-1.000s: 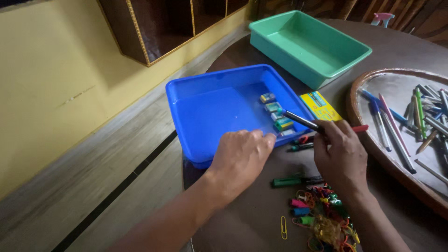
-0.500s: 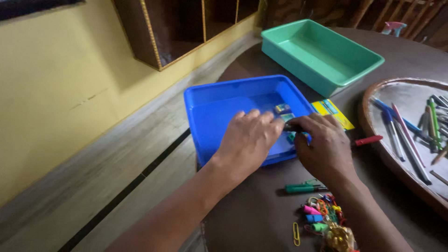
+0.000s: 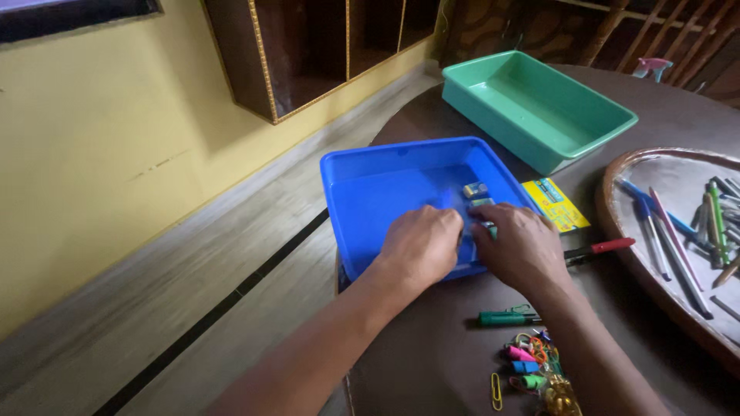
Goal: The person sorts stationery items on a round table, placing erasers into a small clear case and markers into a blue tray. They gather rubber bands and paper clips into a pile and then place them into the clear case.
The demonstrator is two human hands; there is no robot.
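Note:
Both my hands reach into the near right corner of a blue plastic tray (image 3: pixel 370 185). My left hand (image 3: pixel 422 246) lies palm down with its fingers curled over the tray floor. Next to it, almost touching, my right hand (image 3: pixel 520 248) covers a row of small boxes. Only the two far small boxes (image 3: pixel 475 190) show past my fingers. Whatever is under either palm is hidden. A red-capped pen (image 3: pixel 603 247) lies on the table just right of my right hand.
An empty green tray (image 3: pixel 586 127) stands behind the blue one, a yellow flat box (image 3: pixel 556 205) between them. A wooden oval tray (image 3: pixel 617 189) holds several pens at the right. Near me lie a green marker (image 3: pixel 505 317), colourful clips (image 3: pixel 532 364) and a yellow paper clip (image 3: pixel 496 389).
My right hand, which held a dark pen above the tray's edge, has moved down into the tray over the small boxes. My left hand slid forward beside it. The pen is out of sight.

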